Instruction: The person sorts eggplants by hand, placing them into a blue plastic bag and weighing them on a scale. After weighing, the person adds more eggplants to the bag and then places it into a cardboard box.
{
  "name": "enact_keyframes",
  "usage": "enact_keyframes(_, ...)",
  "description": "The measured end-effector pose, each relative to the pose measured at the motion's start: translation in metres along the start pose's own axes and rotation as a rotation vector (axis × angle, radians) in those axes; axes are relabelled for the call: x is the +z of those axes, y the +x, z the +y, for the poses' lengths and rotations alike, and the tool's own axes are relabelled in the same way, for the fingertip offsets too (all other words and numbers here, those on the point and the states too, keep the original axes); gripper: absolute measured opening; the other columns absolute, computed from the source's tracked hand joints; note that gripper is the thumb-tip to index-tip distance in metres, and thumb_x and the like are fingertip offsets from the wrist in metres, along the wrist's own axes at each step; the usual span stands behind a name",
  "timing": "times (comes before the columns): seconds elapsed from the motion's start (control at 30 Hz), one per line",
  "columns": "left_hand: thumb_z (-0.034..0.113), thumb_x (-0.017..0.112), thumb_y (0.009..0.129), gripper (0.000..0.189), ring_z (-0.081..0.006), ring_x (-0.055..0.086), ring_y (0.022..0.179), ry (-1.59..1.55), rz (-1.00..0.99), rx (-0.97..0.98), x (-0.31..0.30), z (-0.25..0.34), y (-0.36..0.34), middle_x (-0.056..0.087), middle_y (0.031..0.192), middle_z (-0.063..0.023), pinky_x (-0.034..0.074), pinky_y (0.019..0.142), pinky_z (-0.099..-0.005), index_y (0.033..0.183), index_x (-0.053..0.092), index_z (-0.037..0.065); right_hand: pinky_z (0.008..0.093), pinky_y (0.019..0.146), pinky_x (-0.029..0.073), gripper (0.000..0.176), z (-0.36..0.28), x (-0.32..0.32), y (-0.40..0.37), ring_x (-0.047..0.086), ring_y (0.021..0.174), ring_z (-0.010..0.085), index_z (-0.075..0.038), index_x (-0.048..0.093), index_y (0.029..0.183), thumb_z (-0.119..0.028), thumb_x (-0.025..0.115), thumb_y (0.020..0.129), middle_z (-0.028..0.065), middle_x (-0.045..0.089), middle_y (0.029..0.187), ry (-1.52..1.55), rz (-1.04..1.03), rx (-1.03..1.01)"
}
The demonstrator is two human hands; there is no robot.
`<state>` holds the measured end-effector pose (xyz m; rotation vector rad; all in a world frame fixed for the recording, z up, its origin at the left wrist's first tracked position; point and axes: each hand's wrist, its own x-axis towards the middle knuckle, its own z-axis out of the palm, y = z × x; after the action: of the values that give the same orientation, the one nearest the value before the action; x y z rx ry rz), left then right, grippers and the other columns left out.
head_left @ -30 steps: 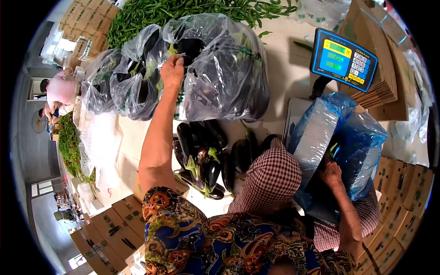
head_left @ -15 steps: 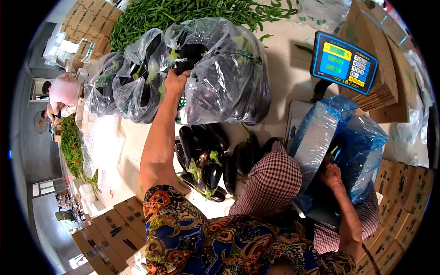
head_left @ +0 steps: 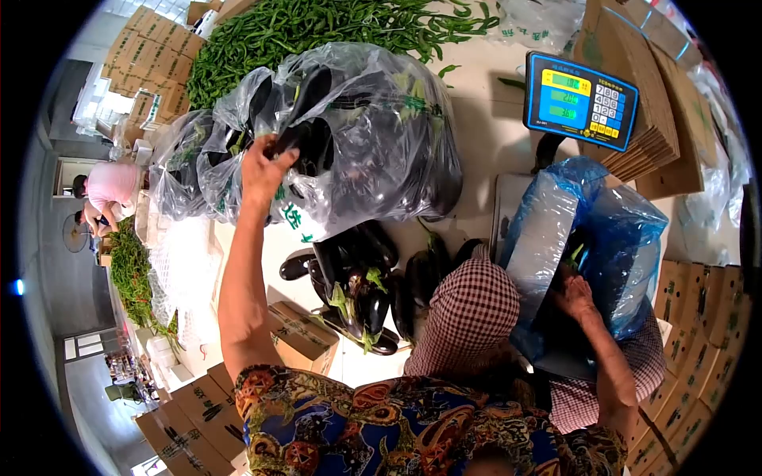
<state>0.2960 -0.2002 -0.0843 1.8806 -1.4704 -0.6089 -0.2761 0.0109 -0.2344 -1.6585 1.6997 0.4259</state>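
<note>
My left hand [head_left: 266, 170] is closed round the end of a dark purple eggplant [head_left: 308, 147] at the mouth of a large clear plastic bag [head_left: 381, 174]. Several more eggplants fill this bag, and one [head_left: 312, 94] slants up at its opening. My right hand [head_left: 575, 297] reaches down into a box lined with blue plastic [head_left: 544, 238]. Its fingers curl at a dark eggplant [head_left: 567, 271] with a green stem end; the fingertips are partly hidden. Loose eggplants [head_left: 373, 305] lie on the floor between the bag and my checked trousers [head_left: 476, 301].
A scale display [head_left: 582, 101] stands behind the blue-lined box, above a scale platform [head_left: 512, 190]. Green peppers [head_left: 262, 47] are heaped at the back. Flattened cardboard [head_left: 635, 103] leans at right, with cartons [head_left: 690, 341] below. A person in pink [head_left: 111, 186] is at far left.
My left hand has moved left and slightly down with the eggplant, and the bag's mouth has shifted with it. My right hand stays inside the blue-lined box. The scale's digits have changed.
</note>
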Motion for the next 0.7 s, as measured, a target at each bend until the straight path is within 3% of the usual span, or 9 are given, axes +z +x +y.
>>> enact_keyframes(0.03,0.018,0.076,0.071,0.052,-0.0156,0.057,0.083,0.076,0.012,0.011,-0.004,0.003,-0.013,0.065,0.092,-0.0101,0.046,0.075,-0.026,0.113,0.059,-0.007,0.0472,0.092,0.047,0.078,-0.002,-0.002,-0.002,0.058,0.107,0.0418,-0.008,0.032,0.144,-0.043,0.064,0.083,0.024,0.061,0.117,0.006,-0.009,0.006)
enact_keyframes(0.17,0.015,0.075,0.074,0.052,-0.0185,0.06,0.097,-0.287,0.09,-0.079,-0.006,-0.01,-0.073,0.065,0.107,-0.0133,0.045,0.088,-0.0288,0.119,0.058,-0.007,0.0465,0.093,0.046,0.08,-0.008,-0.009,-0.005,0.057,0.11,0.0409,-0.006,0.031,0.145,-0.045,0.062,0.083,0.0247,0.06,0.119,-0.012,-0.021,0.003)
enact_keyframes(0.27,0.011,0.069,0.081,0.049,-0.0183,0.06,0.099,-0.643,0.094,-0.142,-0.007,-0.048,-0.086,0.064,0.114,-0.0105,0.043,0.095,-0.0301,0.125,0.056,-0.005,0.0457,0.094,0.046,0.079,-0.005,-0.004,-0.008,0.056,0.111,0.0398,-0.005,0.031,0.145,-0.045,0.061,0.083,0.0253,0.059,0.121,0.0,-0.014,0.005)
enact_keyframes(0.37,0.016,0.066,0.087,0.047,-0.0213,0.063,0.095,-0.978,0.107,-0.171,-0.007,-0.056,-0.074,0.064,0.112,-0.0103,0.051,0.087,-0.0351,0.128,0.053,-0.003,0.0455,0.095,0.045,0.078,0.0,0.001,-0.007,0.056,0.111,0.0391,-0.005,0.033,0.144,-0.044,0.061,0.083,0.0249,0.058,0.123,0.008,0.012,0.012)
enact_keyframes(0.4,0.02,0.065,0.09,0.043,-0.024,0.064,0.094,-1.075,0.011,-0.123,-0.011,-0.05,-0.066,0.064,0.112,-0.0115,0.054,0.082,-0.0383,0.125,0.054,-0.002,0.0455,0.095,0.045,0.078,0.0,0.002,-0.007,0.056,0.111,0.039,-0.005,0.033,0.144,-0.044,0.061,0.083,0.0246,0.058,0.124,0.007,0.022,0.012)
enact_keyframes(0.5,0.017,0.061,0.092,0.037,-0.0257,0.063,0.101,-1.284,-0.032,-0.067,-0.011,-0.024,-0.049,0.063,0.114,-0.0127,0.051,0.094,-0.0387,0.124,0.053,-0.001,0.0457,0.096,0.045,0.077,0.003,0.0,-0.009,0.056,0.112,0.0391,-0.006,0.033,0.144,-0.043,0.059,0.082,0.0236,0.056,0.126,-0.042,0.001,-0.026)
enact_keyframes(0.53,0.013,0.061,0.092,0.037,-0.0255,0.063,0.103,-1.286,-0.114,0.024,-0.011,-0.015,-0.041,0.063,0.115,-0.0119,0.048,0.098,-0.0386,0.126,0.052,0.0,0.0451,0.097,0.045,0.075,0.001,0.0,-0.009,0.056,0.113,0.0392,-0.005,0.035,0.143,-0.042,0.059,0.082,0.0236,0.056,0.126,-0.044,0.012,-0.022)
enact_keyframes(0.63,0.003,0.062,0.087,0.039,-0.0201,0.062,0.102,-1.184,-0.186,0.081,-0.016,0.013,-0.027,0.064,0.114,-0.009,0.048,0.095,-0.034,0.125,0.054,0.001,0.0432,0.099,0.044,0.071,-0.005,-0.002,-0.012,0.054,0.116,0.0394,-0.004,0.041,0.14,-0.042,0.057,0.082,0.0236,0.056,0.126,-0.042,0.039,-0.001)
enact_keyframes(0.7,0.001,0.066,0.082,0.047,-0.0147,0.06,0.1,-1.101,-0.14,0.126,-0.015,0.021,-0.01,0.063,0.113,-0.0047,0.044,0.095,-0.029,0.127,0.054,0.001,0.0422,0.099,0.044,0.071,-0.004,-0.007,-0.011,0.054,0.116,0.0397,-0.002,0.045,0.135,-0.048,0.058,0.083,0.0238,0.057,0.125,0.006,0.003,-0.015)
